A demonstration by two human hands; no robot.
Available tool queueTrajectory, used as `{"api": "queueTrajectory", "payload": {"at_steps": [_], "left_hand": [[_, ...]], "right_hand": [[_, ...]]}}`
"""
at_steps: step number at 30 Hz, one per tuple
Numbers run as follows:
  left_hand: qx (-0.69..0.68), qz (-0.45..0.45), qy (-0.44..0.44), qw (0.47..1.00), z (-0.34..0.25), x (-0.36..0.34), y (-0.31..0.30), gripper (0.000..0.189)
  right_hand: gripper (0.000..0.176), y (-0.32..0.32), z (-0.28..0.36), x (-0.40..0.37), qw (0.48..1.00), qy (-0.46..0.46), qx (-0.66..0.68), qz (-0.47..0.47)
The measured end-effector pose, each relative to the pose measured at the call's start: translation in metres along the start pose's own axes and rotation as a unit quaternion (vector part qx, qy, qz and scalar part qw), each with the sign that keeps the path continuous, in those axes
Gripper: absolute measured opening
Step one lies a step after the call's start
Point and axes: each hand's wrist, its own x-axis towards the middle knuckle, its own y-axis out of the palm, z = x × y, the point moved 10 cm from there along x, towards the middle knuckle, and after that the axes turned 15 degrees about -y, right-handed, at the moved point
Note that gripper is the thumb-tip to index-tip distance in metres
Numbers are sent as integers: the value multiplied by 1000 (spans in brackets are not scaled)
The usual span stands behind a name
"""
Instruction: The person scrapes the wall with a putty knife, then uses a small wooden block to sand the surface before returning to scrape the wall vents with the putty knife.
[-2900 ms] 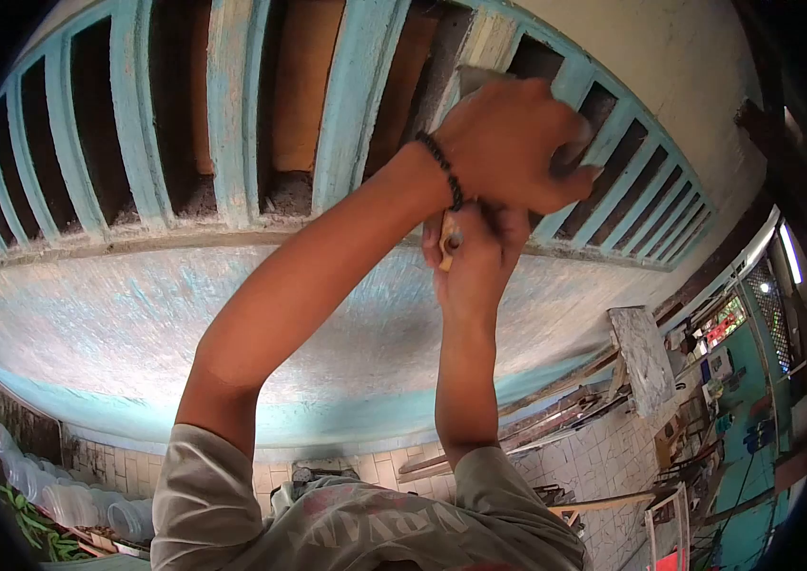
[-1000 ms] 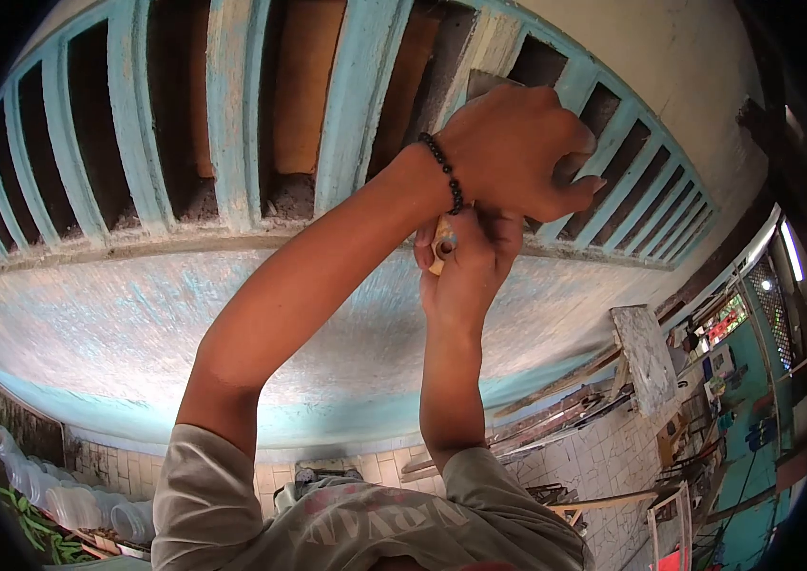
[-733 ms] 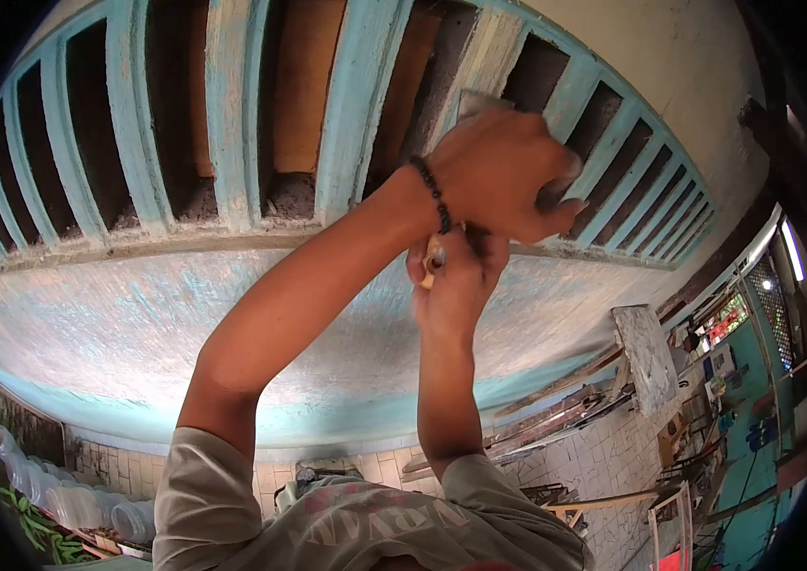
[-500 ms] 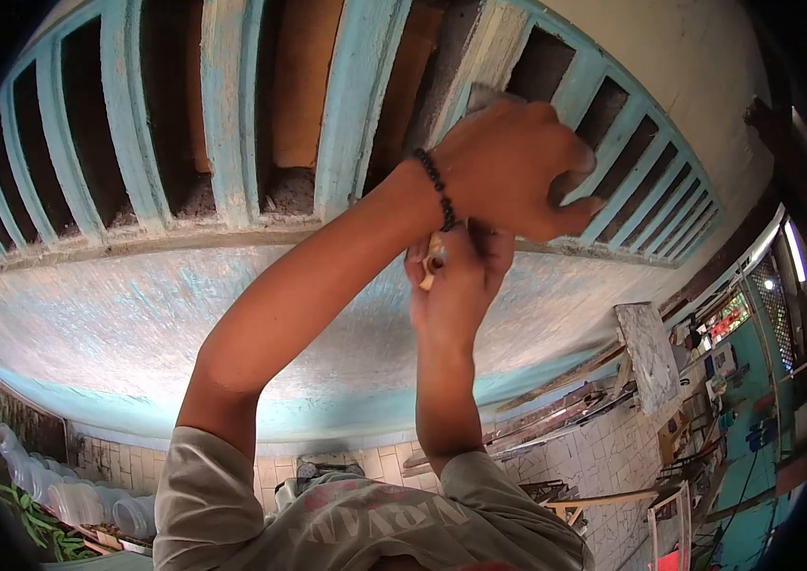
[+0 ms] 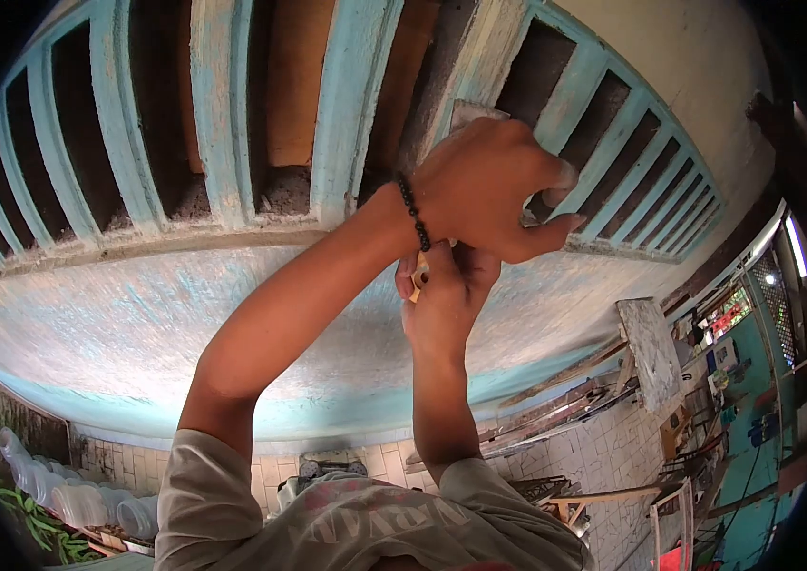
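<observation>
My left hand [image 5: 494,195], with a dark beaded bracelet [image 5: 413,211] at its wrist, is bent over a flat greyish piece [image 5: 476,112] that sticks out beyond its knuckles. Its thumb and a curled finger stand apart, with a gap between them; the other fingers are hidden. Just below, my right hand [image 5: 446,295] is closed around a yellowish handle [image 5: 419,276] with a dark hole in its end. Whether the handle joins the greyish piece is hidden by my left hand. Both hands are by the light-blue slats [image 5: 351,95] of the wall opening.
A whitish, worn wall [image 5: 184,314] lies below the slats. Clear plastic containers [image 5: 85,502] and green plants [image 5: 28,519] are at the lower left. On the right, a worn board [image 5: 649,352] leans beside lengths of wood over a tiled floor [image 5: 603,457].
Both hands have moved slightly down and left, along with the handle. The greyish piece shows a little lower and further left.
</observation>
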Motion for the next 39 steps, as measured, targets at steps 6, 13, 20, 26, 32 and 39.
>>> {"api": "queueTrajectory", "payload": {"at_steps": [6,13,20,26,32,39], "left_hand": [[34,-49,-2,998,-2,24,-11,28],[100,3,-39,994,0,8,4,33],[46,-13,-43,998,4,18,-3,33],[88,-4,-35,996,2,17,1,33],[66,18,-87,994,7,7,2,33],[33,54,-86,994,6,-10,14,34]], "right_hand": [[8,4,1,24,996,20,87,4],[8,-6,-8,8,996,40,81,18],[10,4,0,15,994,34,103,0],[9,-6,-10,11,991,66,118,0],[12,-6,-8,-2,994,63,84,-20],[13,-9,-5,-21,990,83,110,-19]]}}
